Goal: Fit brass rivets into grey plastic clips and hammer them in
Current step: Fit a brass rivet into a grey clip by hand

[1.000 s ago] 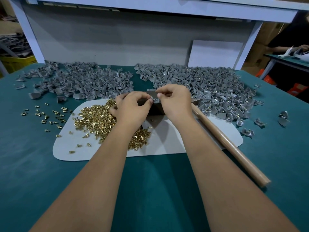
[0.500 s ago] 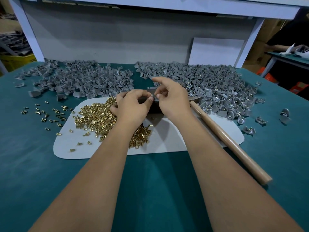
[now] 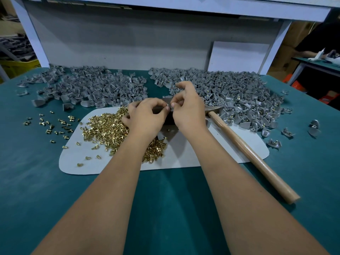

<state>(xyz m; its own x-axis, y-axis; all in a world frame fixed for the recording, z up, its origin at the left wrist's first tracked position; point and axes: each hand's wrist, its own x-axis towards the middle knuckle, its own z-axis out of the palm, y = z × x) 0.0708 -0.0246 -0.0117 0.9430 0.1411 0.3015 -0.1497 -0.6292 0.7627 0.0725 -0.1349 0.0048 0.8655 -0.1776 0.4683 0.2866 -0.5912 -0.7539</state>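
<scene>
Fingertips of left hand (image 3: 145,118) and right hand (image 3: 189,111) pinching one grey clip (image 3: 168,105) together over dark block (image 3: 168,119) (rivet too small to confirm). Brass rivets (image 3: 110,129) at 9 o'clock, hammer (image 3: 252,153) at 4, clip piles (image 3: 239,96) at 12.
</scene>
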